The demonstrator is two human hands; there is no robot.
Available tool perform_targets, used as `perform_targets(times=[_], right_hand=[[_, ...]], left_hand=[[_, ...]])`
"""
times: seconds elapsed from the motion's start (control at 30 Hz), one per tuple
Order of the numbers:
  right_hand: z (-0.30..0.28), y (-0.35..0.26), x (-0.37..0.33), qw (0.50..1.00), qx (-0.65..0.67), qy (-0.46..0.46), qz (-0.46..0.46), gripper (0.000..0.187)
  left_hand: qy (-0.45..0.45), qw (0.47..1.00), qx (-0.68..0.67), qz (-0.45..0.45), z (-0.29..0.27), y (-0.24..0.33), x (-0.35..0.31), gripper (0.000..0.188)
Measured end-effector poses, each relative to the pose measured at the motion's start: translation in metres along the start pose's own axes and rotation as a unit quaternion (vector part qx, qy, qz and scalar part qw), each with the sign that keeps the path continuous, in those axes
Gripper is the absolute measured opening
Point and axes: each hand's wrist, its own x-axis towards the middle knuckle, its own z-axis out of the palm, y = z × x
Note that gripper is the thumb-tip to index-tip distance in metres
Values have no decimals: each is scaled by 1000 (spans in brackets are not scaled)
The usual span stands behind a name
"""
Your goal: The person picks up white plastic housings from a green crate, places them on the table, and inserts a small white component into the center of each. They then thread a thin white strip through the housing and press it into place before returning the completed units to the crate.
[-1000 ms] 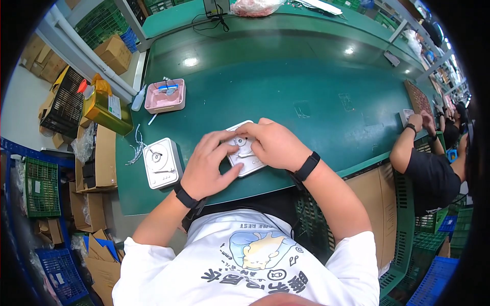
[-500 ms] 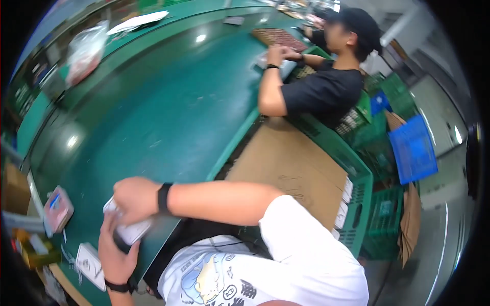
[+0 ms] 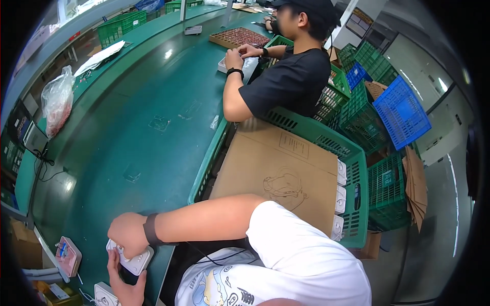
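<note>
A white plastic case (image 3: 142, 261) with rounded corners lies on the green work surface at the lower left. My left hand (image 3: 127, 289) grips it from the near side, thumb and fingers along its edges. On top of it presses my right hand (image 3: 128, 235), curled closed; whatever its fingertips pinch is hidden under the hand. Close to my left hand is a second white case (image 3: 104, 295) with a thin cord, cut off by the picture's lower edge. Left of the hands stands a pink tray (image 3: 67, 257) with small blue items in it.
A green crate (image 3: 363, 204) at my right holds a cardboard sheet (image 3: 265, 163) and several white cases (image 3: 341, 199). Beyond it a person (image 3: 291, 81) in black works over the bench (image 3: 153, 148), near a box of small reddish parts (image 3: 239, 36). A plastic bag (image 3: 57, 104) sits at left.
The whole view has shifted, and the bench and co-worker appear farther left. My hands sit lower in the picture, both still at the same white case.
</note>
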Motion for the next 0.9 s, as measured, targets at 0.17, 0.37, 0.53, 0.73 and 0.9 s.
perform_targets(times=[0.17, 0.37, 0.53, 0.73, 0.9], right_hand=[[20, 16, 8, 1000, -3, 25, -15, 23], [35, 22, 10, 959, -14, 234, -160, 22], [33, 31, 15, 961, -2, 212, -175, 22], [23, 22, 15, 994, 26, 62, -91, 24], [9, 39, 27, 993, 63, -10, -104, 26]], left_hand=[[-56, 973, 176, 139, -23, 17, 15, 80], [-82, 938, 280, 185, -26, 23, 17, 78], [-81, 952, 258, 145, -19, 25, 17, 83], [-56, 960, 244, 127, -15, 26, 14, 84], [-61, 940, 307, 136, -6, 43, 20, 80]])
